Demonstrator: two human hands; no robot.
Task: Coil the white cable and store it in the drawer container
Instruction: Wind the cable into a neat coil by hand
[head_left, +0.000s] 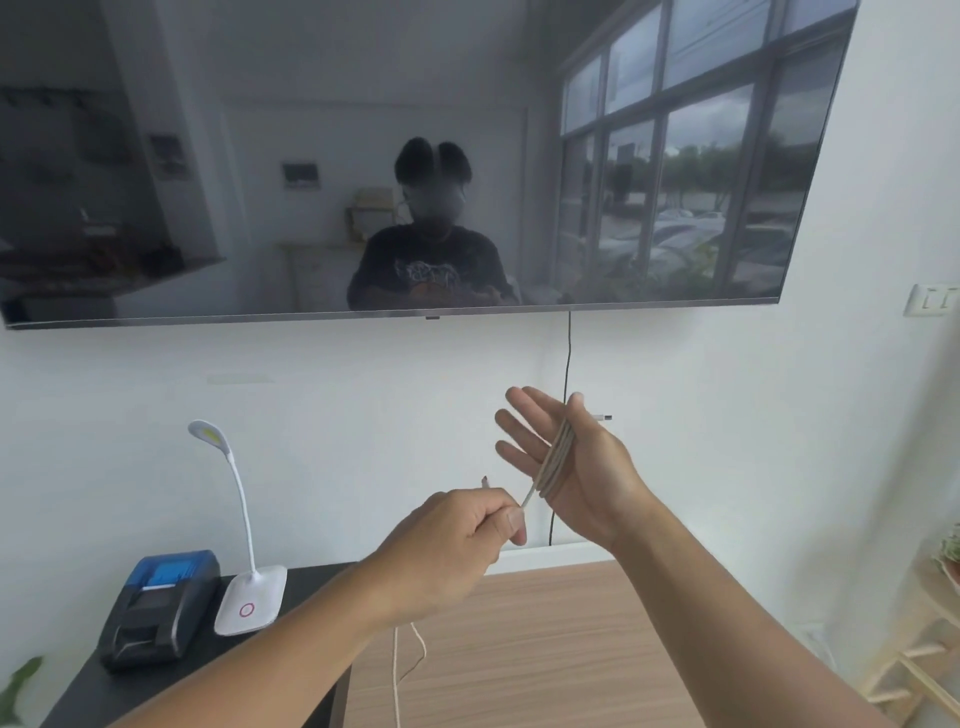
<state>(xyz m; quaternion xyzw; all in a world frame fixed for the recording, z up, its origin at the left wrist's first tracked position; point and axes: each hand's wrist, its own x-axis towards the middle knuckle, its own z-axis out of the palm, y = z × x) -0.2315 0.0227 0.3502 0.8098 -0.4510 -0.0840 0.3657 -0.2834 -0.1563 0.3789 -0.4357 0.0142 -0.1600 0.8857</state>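
Black side table (306, 579): at far left, bearing a printer and a lamp.
Printer (158, 605): black body, blue translucent lid, near the table's left edge.
Desk lamp (244, 525): white, gooseneck, oval base just beside the printer on its right.
Left hand (457, 540): raised above the table, fingers curled into a closed fist, thumb pressed down, pinching a short taut run of the white cable (556, 457).
Slack: a loose length of cable hangs below the left forearm and loops over the wooden surface (545, 639).
Cable coils: several turns wrapped around the palm of the right hand, running from below the thumb base down to the heel of the palm.
Right hand (576, 462): held up, palm facing left, fingers spread and extended, not gripping; the coils sit around it. One plug end sticks out behind the thumb, to the right.
Television (363, 156): wall-mounted above, dark screen, thin black cord (567, 358) hanging beneath it behind the right hand.
Drawer container: not visible.
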